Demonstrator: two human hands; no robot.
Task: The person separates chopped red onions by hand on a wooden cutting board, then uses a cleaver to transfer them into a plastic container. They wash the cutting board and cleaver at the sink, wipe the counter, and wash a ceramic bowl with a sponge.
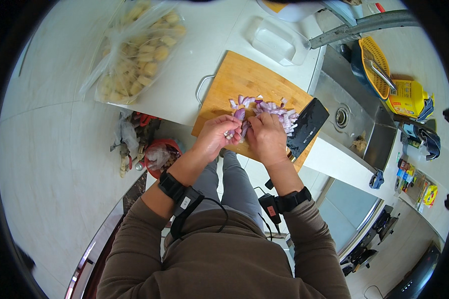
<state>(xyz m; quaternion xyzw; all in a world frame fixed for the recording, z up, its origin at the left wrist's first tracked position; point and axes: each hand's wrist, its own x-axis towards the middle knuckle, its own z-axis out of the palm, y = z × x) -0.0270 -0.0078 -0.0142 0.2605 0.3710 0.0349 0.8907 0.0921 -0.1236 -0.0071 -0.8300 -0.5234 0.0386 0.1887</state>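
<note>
My left hand (pixel 215 132) pinches red onion pieces (pixel 238 114) over the lower middle of the wooden board (pixel 244 74). Beside it, my right hand (pixel 264 135) has its fingers curled down toward the onion; what they grip is hidden. Chopped onion (pixel 284 115) is heaped just beyond my hands, with loose bits scattered around. A dark-bladed cleaver (pixel 308 127) lies on the board's right side, its handle partly hidden by my right hand.
A bag of pale chunks (pixel 139 65) sits at left on the counter (pixel 204 30), a clear tray (pixel 279 42) behind the board. At right are a steel sink (pixel 381 149), yellow basket (pixel 376 55) and yellow jug (pixel 404 99). A red bucket (pixel 157 169) stands below left.
</note>
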